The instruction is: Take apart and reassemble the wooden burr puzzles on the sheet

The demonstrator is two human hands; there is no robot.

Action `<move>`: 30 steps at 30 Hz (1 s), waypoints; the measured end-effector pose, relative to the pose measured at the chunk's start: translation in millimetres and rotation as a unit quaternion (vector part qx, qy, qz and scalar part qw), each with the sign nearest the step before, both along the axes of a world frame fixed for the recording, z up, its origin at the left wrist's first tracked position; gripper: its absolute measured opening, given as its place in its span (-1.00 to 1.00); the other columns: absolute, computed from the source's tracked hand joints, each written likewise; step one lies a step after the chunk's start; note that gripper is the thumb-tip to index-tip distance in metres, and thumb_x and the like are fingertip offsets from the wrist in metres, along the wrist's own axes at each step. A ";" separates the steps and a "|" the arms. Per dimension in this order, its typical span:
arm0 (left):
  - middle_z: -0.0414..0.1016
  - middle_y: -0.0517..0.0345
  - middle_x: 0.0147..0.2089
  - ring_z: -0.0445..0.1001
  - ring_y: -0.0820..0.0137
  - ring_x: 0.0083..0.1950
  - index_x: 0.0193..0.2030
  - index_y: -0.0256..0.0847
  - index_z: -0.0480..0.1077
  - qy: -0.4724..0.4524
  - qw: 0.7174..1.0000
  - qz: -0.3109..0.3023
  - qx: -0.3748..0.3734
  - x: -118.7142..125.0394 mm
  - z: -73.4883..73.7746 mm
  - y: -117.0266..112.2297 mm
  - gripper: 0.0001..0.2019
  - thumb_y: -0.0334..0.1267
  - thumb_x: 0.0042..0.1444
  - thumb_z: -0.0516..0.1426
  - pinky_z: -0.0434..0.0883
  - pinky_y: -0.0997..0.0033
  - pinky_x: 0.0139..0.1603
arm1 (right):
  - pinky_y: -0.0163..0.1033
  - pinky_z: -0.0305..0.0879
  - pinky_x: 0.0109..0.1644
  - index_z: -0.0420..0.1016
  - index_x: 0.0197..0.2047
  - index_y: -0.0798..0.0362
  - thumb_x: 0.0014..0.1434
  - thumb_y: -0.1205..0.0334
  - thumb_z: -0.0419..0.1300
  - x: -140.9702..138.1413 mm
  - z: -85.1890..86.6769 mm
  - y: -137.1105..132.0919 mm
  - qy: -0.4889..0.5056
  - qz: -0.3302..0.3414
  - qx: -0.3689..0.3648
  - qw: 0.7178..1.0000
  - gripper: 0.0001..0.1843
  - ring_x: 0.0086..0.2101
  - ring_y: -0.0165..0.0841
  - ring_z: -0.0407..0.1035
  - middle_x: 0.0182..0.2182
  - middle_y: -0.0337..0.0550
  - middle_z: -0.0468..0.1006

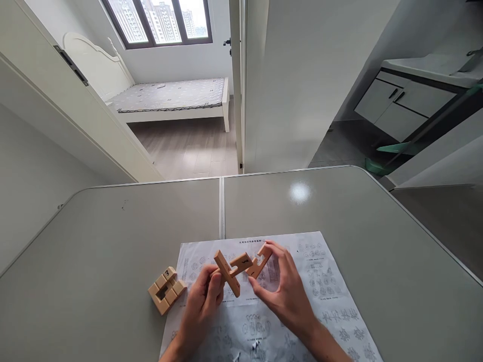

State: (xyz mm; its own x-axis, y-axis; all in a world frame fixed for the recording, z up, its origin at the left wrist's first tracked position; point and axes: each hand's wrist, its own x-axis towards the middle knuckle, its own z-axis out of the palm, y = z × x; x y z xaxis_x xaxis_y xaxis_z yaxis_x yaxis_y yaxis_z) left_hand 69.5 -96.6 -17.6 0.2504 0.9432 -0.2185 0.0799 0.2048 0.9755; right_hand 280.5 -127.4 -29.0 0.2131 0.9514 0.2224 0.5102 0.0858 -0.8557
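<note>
Over a printed instruction sheet (260, 322), my left hand (206, 296) is closed on interlocking wooden puzzle pieces (228, 274). One of these bars crosses another, and a number shows on the end of the one pointing right. My right hand (285, 286) pinches a separate notched wooden puzzle piece (259, 261) between thumb and fingers, its notch facing the pieces in my left hand. The two sets are very close; whether they touch I cannot tell. Left of my left hand, a block of assembled wooden pieces (166, 290) marked 3 sits on the table beside the sheet.
The grey table (113, 241) has a metal seam (222, 206) down its middle and a raised pale edge. Beyond it stand a door frame, a bed (173, 95) under a window, and a white cabinet (407, 100) at the right.
</note>
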 end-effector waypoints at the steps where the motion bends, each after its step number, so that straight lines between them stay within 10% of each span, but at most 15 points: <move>1: 0.09 0.37 -0.46 0.08 0.48 -0.48 -0.19 -0.16 0.37 0.015 1.000 -0.007 0.015 -0.7 -1.6 -0.3 -0.55 0.24 0.38 0.05 0.18 0.51 -0.47 | 0.28 0.23 0.41 0.28 0.32 -0.11 0.22 0.13 0.39 1.8 1.5 0.7 0.034 -0.016 -0.011 0.999 -0.34 0.30 0.05 0.28 0.28 0.04 0.39; 5: 0.25 0.33 -0.47 0.15 0.46 -0.48 -0.18 -0.16 0.40 0.086 0.991 -0.042 0.091 -2.6 -3.7 -0.8 -0.63 0.10 0.44 0.04 0.19 0.49 -0.45 | 0.26 0.18 0.45 0.29 0.31 -0.14 0.21 0.03 0.42 9.3 6.1 2.4 0.197 -0.048 -0.049 0.978 -0.33 0.31 0.02 0.28 0.33 0.01 0.37; 11: 0.45 0.25 -0.44 0.33 0.41 -0.44 -0.26 -0.16 0.38 0.140 0.972 -0.121 0.147 1.4 5.8 -0.7 -0.69 -0.07 0.47 0.01 0.28 0.45 -0.35 | 0.20 0.13 0.48 0.25 0.33 -0.20 0.23 0.03 0.41 14.3 10.4 -2.5 0.327 0.075 -0.020 0.942 -0.31 0.37 -0.01 0.23 0.38 -0.02 0.34; 30: 0.40 0.26 -0.46 0.30 0.45 -0.47 -0.31 -0.16 0.36 0.138 0.972 -0.112 0.156 5.2 6.8 -2.2 -0.67 -0.10 0.47 -0.01 0.29 0.47 -0.38 | 0.15 0.18 0.44 0.29 0.34 -0.17 0.07 0.27 0.39 12.4 20.8 -6.2 0.251 0.193 -0.014 0.948 -0.22 0.33 0.02 0.29 0.35 -0.03 0.40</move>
